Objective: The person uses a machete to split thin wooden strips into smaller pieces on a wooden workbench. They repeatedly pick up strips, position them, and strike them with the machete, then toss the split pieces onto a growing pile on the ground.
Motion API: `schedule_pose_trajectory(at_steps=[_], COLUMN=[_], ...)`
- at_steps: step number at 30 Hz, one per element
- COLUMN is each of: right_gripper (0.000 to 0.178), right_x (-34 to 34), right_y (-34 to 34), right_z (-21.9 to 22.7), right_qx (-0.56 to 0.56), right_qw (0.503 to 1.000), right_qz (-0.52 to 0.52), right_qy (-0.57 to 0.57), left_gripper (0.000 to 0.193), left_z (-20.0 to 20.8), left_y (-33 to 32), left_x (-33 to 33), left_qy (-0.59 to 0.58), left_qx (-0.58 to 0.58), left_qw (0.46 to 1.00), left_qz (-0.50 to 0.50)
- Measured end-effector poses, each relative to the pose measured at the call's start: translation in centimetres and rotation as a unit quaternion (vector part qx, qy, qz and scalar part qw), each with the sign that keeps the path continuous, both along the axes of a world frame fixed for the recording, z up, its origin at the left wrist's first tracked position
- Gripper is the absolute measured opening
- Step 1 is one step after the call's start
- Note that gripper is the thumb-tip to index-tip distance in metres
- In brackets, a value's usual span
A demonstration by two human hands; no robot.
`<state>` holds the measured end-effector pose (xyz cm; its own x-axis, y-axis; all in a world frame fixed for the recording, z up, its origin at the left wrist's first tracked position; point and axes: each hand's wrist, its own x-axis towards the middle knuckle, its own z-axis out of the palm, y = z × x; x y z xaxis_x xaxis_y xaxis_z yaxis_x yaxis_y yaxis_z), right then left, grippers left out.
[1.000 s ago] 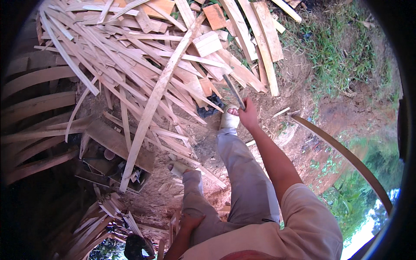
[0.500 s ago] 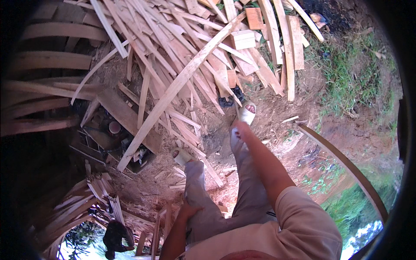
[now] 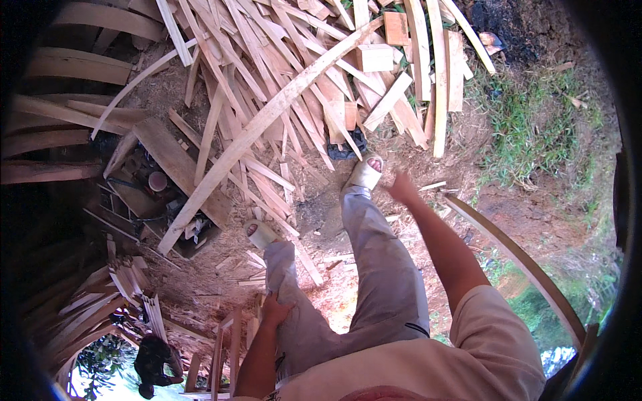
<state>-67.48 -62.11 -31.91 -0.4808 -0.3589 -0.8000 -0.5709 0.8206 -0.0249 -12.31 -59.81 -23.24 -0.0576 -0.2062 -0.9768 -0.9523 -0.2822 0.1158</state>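
My left hand (image 3: 274,311) rests on my left leg, just above the knee, with its fingers laid over the grey trousers (image 3: 304,327) and nothing in it. Out in front, my right hand (image 3: 403,190) hangs in the air beside my right shoe (image 3: 365,175). It is a little blurred, but its fingers look apart and it holds nothing. Ahead of my feet lies a large heap of sawn boards (image 3: 294,73). A short pale plank (image 3: 388,101) lies at a slant on the heap, below a pale wooden block (image 3: 374,58).
One long board (image 3: 267,120) crosses the heap. A dark box of odds and ends (image 3: 144,190) stands at the left. To the right are a curved-looking beam (image 3: 521,257) and grass (image 3: 535,127). Another person (image 3: 155,361) is at the lower left, near stacked planks (image 3: 87,321).
My right hand has moved right, away from my shin, and its fingers have spread. The short pale plank now shows on the heap. The view has shifted slightly; my left hand stays on my leg.
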Motion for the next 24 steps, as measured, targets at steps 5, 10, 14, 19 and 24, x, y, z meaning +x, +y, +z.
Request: schedule_pose_trajectory(at_steps=[5, 10, 14, 19, 24], right_gripper=[0.142, 0.156, 0.155, 0.151, 0.146], right_x=[8.8, 11.0, 11.2, 11.0, 10.6], right_y=[10.3, 6.1, 5.9, 5.7, 4.1], right_z=[-3.0, -0.2, -1.4, -1.1, -0.3], right_qx=[0.27, 0.31, 0.339, 0.337, 0.353], right_qw=[0.913, 0.935, 0.93, 0.932, 0.928], right_qz=[0.122, 0.056, 0.035, 0.022, -0.006], right_qy=[-0.28, -0.162, -0.139, -0.13, -0.121], left_gripper=[0.091, 0.094, 0.102, 0.088, 0.035], left_z=[-3.5, -3.5, -4.7, -5.4, -6.5], left_y=[2.1, 0.2, -0.4, 3.0, 1.8], left_x=[2.3, -1.5, -5.2, -9.8, -13.9], left_qy=[0.01, -0.048, -0.145, -0.138, 0.209], left_qx=[0.04, 0.115, 0.172, 0.14, 0.282], left_qw=[0.998, 0.984, 0.951, 0.934, 0.827], left_qz=[-0.053, -0.127, -0.213, -0.299, 0.438])
